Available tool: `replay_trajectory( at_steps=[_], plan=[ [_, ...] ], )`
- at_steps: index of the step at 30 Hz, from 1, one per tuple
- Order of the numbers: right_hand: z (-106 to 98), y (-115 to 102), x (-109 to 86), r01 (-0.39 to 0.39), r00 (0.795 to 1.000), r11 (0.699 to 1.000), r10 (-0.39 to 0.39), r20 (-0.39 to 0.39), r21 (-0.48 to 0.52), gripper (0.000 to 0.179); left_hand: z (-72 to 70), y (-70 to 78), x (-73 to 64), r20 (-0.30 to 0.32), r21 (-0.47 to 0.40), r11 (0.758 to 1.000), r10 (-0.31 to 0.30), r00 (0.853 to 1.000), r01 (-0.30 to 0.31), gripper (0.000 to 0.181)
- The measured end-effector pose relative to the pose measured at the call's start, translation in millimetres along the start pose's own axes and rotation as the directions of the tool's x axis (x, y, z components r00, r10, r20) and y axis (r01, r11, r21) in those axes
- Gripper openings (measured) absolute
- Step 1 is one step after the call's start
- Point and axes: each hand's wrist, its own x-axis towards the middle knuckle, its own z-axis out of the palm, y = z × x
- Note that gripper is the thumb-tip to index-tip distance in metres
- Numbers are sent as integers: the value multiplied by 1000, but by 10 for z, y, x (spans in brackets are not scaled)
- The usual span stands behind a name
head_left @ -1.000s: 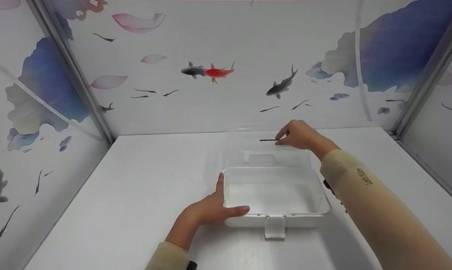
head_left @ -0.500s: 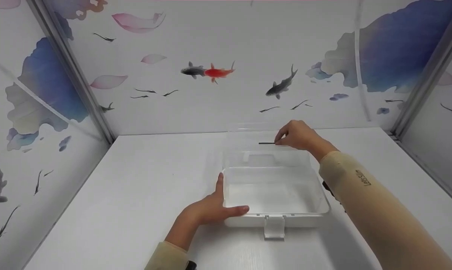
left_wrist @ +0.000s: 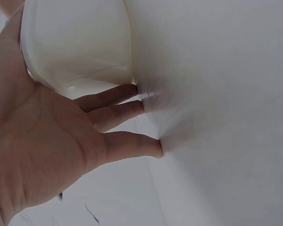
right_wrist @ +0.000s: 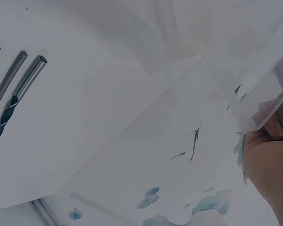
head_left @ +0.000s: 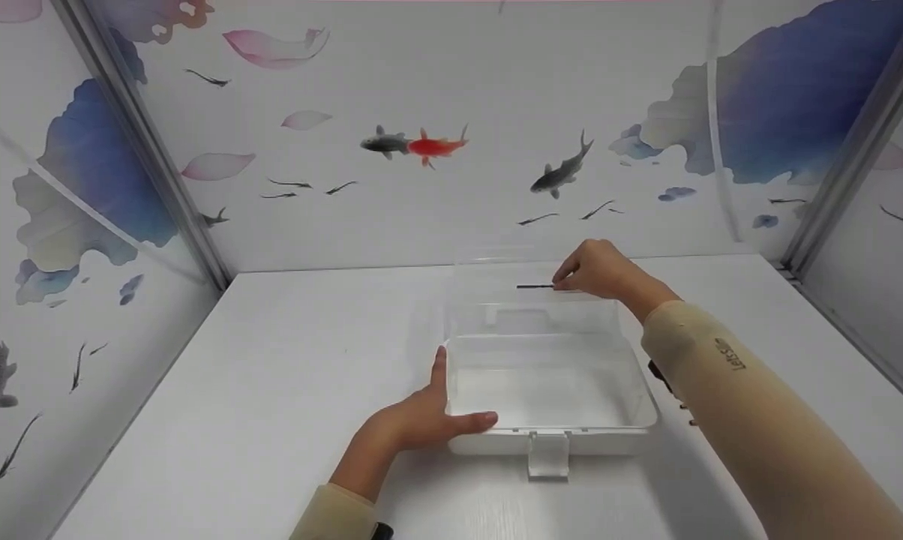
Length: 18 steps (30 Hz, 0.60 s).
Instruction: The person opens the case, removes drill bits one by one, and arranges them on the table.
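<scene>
A clear plastic box with a front latch stands on the white table, its lid swung back. My left hand steadies its near left corner, thumb across the front rim and the other fingers straight along the side. In the left wrist view, three fingertips meet the tabletop beside the box wall. Over the lid, my right hand pinches a thin dark rod that points left. In the right wrist view, the lid edge partly covers that hand.
Several metal drill bits lie on the table to the right of the box, mostly hidden by the right forearm in the head view. Printed panels enclose the white table at the back and both sides.
The rod in my right hand has dipped slightly, and that hand has shifted only a little. My left hand and the box have stayed where they were.
</scene>
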Motion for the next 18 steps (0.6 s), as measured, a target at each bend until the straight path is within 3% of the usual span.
replay_trajectory(
  at_steps=[5, 13, 18],
  plan=[
    [-25, 13, 17, 3, 1000, 999, -3, 15, -42, 14, 3, -7, 7, -3, -10, 1000, 13, 1000, -13, 131],
    [-10, 36, 8, 7, 1000, 1000, -7, 3, -21, 11, 16, -15, 20, -5, -5, 1000, 8, 1000, -8, 132],
    [-55, 37, -7, 49, 999, 998, -49, 13, -32, 12, 8, -9, 9, 6, -15, 1000, 4, 1000, -4, 131]
  ],
)
